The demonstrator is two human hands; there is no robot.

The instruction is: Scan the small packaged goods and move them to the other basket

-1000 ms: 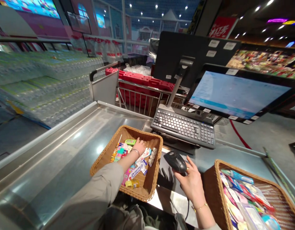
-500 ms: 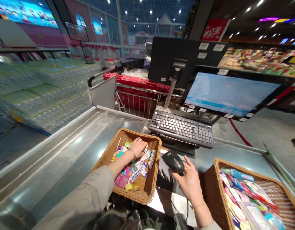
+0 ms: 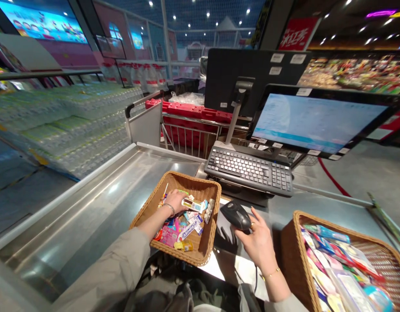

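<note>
My left hand (image 3: 175, 201) reaches into a brown wicker basket (image 3: 209, 242) on the metal counter. Its fingers are closed on the end of a small white packet (image 3: 193, 204) with a dark label; the exact kind is unclear. Around it in the basket lie a pink package (image 3: 169, 234), a blue-and-white wrapper (image 3: 188, 232), a small yellow item (image 3: 183, 245) and a strip of round pieces (image 3: 208, 211). To the right of this basket, my right hand (image 3: 257, 242) grips a black handheld barcode scanner (image 3: 235, 215), with some fingers stretched out.
A second wicker basket (image 3: 296, 251) stands at the right, holding toothbrush-like packs and other packaged goods. Behind the scanner are a black keyboard (image 3: 248, 169) and a lit monitor (image 3: 313, 121). A raised metal edge (image 3: 73, 187) runs along the counter's left, with stacked bottle packs beyond.
My left hand has drawn back leftward in the basket, and the white packet now shows in its fingers. The right hand keeps the scanner in nearly the same place. The view has shifted slightly.
</note>
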